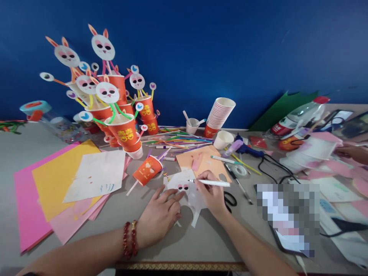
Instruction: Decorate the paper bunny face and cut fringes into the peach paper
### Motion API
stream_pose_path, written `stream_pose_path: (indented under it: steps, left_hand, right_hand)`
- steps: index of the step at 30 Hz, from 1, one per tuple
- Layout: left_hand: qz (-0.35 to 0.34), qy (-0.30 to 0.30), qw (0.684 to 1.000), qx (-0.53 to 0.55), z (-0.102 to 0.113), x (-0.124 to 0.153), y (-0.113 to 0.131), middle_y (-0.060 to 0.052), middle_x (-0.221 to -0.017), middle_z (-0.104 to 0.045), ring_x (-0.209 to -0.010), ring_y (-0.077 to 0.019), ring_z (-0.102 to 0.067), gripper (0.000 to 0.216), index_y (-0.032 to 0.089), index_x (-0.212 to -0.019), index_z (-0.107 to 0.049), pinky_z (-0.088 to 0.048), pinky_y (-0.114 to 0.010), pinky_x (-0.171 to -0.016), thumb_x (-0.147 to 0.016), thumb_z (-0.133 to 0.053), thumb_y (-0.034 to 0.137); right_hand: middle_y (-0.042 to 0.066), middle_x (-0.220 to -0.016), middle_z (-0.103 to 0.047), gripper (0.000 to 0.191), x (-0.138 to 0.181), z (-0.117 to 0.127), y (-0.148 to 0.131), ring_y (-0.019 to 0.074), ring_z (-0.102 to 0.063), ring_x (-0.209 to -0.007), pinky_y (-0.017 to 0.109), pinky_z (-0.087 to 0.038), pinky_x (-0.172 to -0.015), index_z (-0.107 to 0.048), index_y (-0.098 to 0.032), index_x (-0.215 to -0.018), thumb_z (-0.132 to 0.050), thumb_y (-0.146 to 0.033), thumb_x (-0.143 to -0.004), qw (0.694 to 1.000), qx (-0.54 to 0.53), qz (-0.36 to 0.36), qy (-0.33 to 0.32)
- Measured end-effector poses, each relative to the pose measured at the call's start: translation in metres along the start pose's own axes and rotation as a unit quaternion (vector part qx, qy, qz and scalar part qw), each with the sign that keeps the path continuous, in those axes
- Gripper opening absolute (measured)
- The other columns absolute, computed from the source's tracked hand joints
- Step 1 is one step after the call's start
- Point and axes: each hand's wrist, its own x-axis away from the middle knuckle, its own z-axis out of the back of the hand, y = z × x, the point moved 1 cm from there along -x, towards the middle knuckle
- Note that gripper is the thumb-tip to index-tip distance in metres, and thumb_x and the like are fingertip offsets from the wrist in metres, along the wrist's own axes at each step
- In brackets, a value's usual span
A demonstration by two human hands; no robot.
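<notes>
- My left hand (160,214) lies flat, fingers spread, pressing down the paper face (184,188) on the table (184,245); red beads circle that wrist
- My right hand (211,193) is closed around a white pen (211,183), its tip at the face, just beside the drawn eyes
- One red cup (147,169) lies on its side just left of the face, a stick coming out of its mouth
- Further back, upright red cups (126,132) hold straws topped with bunny heads and small discs; a cup stack (220,115) leans; a small white cup (192,125) holds a stick or two; another white cup (223,139) lies tipped, its contents not visible
- Scissors (230,200) are half hidden behind my right wrist
- A blurred patch (287,214) covers something at right; another person's hand (352,152) is cut off by the right edge
</notes>
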Motion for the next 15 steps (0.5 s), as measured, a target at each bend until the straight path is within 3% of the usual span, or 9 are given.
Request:
stream_pose_path:
  steps: [4, 15]
  left_hand:
    - [0.007, 0.004, 1.000, 0.005, 0.0008, -0.0004, 0.0008, -0.004, -0.137, -0.060, -0.129, -0.0205, -0.048, 0.012, 0.020, -0.099, -0.062, -0.027, -0.045, -0.115, -0.095, -0.056, 0.030]
    - [0.003, 0.013, 0.999, 0.037, -0.0012, -0.0003, 0.0013, -0.006, -0.138, -0.059, -0.127, -0.0217, -0.049, 0.008, 0.019, -0.095, -0.060, -0.034, -0.045, -0.113, -0.095, -0.055, 0.024]
  right_hand:
    - [-0.006, -0.053, -0.045, 0.018, 0.0016, -0.0038, 0.0023, 0.0107, -0.040, -0.048, 0.022, -0.031, -0.045, -0.048, -0.022, -0.063, -0.056, -0.018, -0.078, 1.000, 0.012, 0.002, -0.028]
    - [-0.007, -0.051, -0.041, 0.018, 0.0019, -0.0072, -0.0021, 0.0099, -0.036, -0.046, 0.022, -0.028, -0.044, -0.046, -0.022, -0.062, -0.055, -0.019, -0.077, 0.999, 0.011, -0.006, -0.039]
